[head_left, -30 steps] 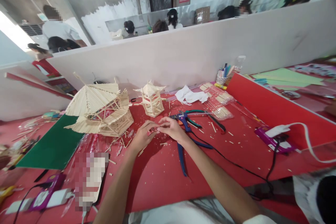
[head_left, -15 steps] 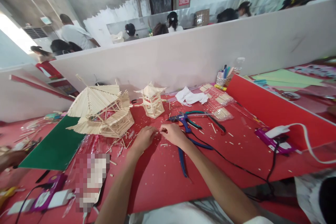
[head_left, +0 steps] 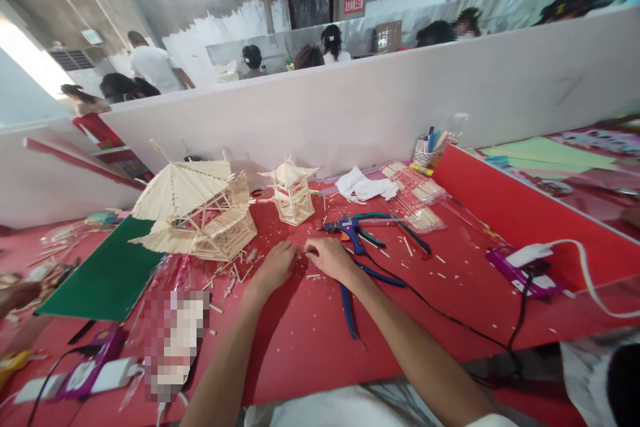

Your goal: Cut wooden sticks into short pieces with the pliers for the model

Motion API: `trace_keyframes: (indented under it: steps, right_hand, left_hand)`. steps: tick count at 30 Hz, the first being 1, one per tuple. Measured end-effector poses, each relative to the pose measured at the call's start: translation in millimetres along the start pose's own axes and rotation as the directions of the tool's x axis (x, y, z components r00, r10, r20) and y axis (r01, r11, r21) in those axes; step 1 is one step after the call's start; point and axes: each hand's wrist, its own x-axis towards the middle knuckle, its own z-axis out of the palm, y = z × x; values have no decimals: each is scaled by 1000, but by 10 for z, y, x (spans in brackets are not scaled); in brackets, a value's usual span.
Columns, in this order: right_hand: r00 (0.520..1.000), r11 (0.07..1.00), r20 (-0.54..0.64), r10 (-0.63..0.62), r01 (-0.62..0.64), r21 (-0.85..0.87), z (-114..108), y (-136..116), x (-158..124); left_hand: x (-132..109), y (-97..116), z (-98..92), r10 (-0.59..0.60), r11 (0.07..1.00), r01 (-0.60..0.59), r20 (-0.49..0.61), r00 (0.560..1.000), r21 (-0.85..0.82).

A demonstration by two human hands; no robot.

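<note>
My left hand (head_left: 277, 265) and my right hand (head_left: 327, 257) lie close together on the red table (head_left: 310, 340), fingertips curled and almost touching over scattered stick bits. What they pinch is too small to make out. Just behind them stands a small stick pavilion (head_left: 293, 192). A larger stick house (head_left: 195, 210) sits to the left of it. A blue glue gun (head_left: 350, 227) and blue-handled pliers (head_left: 350, 293) lie right beside my right hand.
A green mat (head_left: 105, 277) lies at the left, chargers and cables at the front left. White cloth (head_left: 363, 185), bagged sticks (head_left: 417, 197) and a pen cup (head_left: 425, 147) stand at the back. A red divider (head_left: 525, 213) bounds the right. A white partition stands behind, with people beyond.
Both hands have lowered slightly toward the table and stay pinched together. A person in the far left background has walked to the right.
</note>
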Motion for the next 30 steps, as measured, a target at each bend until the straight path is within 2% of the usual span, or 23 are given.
trace_keyframes:
  steps: [5,12,17,21,25,30]
  right_hand:
    - [999,999,22,-36,36,7,18,8,0]
    - [998,998,37,-57,57,-21,71,64,16]
    - [997,995,61,-54,58,-81,110,67,14]
    - [995,995,76,-57,63,-80,108,39,29]
    - [994,996,93,-53,60,-71,93,18,52]
    - [995,992,86,-50,59,-107,75,13,57]
  left_hand:
    - [-14,-9,-1,29,1000,-29,-7,1000,10]
    - [4,-21,3,8,1000,-8,-6,1000,-10]
    - [-2,21,-74,26,999,-27,-8,1000,-18]
    - [-1,21,-203,-51,989,39,-80,995,-144]
    - [-1,-17,-274,-142,975,112,-153,978,-193]
    - [6,-50,-278,-213,949,184,-90,973,-257]
